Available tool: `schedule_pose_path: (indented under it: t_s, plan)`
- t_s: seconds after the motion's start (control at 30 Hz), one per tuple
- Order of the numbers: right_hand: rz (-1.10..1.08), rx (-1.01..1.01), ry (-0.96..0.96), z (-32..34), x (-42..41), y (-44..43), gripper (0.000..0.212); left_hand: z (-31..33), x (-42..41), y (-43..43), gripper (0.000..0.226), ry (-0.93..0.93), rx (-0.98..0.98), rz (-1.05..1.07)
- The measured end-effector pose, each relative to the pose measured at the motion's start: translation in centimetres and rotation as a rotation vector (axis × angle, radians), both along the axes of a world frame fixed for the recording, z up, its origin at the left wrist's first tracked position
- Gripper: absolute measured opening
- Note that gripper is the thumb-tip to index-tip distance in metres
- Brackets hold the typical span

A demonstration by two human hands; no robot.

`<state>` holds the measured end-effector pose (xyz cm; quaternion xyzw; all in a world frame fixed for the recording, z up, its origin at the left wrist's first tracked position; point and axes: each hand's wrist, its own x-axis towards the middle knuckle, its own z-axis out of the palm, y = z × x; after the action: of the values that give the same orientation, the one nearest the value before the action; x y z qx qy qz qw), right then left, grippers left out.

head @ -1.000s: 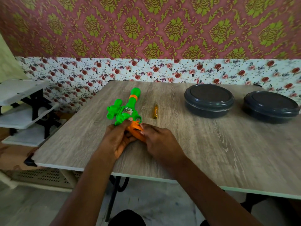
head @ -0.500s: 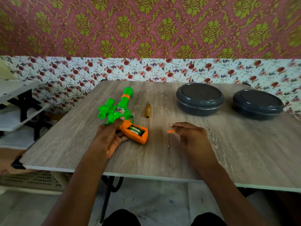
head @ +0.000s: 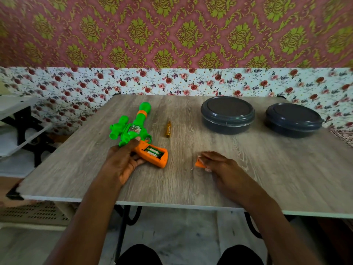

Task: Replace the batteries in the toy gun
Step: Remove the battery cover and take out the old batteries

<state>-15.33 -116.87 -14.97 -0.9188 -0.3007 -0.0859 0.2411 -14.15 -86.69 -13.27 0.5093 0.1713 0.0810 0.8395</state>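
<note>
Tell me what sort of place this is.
Probably a room in a home, not a workshop: patterned maroon-and-gold wallpaper above a floral border, a grey wood-grain table holding two dark round lidded containers, and a white shelf rack alongside.

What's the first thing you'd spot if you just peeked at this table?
The bright green and orange toy gun lying on the left of the table, with its orange grip open so the batteries show. The left hand holds it steady, while the right hand rests on a small orange cover nearer the middle. Two dark round lidded tubs sit at the back right.
</note>
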Motion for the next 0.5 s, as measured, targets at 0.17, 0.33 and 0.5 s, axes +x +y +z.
schedule_pose_path:
  t_s: [0.17, 0.33, 0.5]
  plan:
    - [-0.021, 0.048, -0.05, 0.4, -0.2, 0.3, 0.048, 0.0, 0.0, -0.1, 0.011, -0.003, -0.018, -0.002]
    - [0.016, 0.1, -0.079, 2.2, 1.0, 3.2, 0.038, 0.0, 0.0, 0.0, 0.032, 0.004, -0.05, -0.005]
    - [0.016, -0.033, -0.058, 3.5, 5.7, 8.4, 0.036, 0.0, -0.2, 0.0, 0.024, -0.021, -0.041, -0.031]
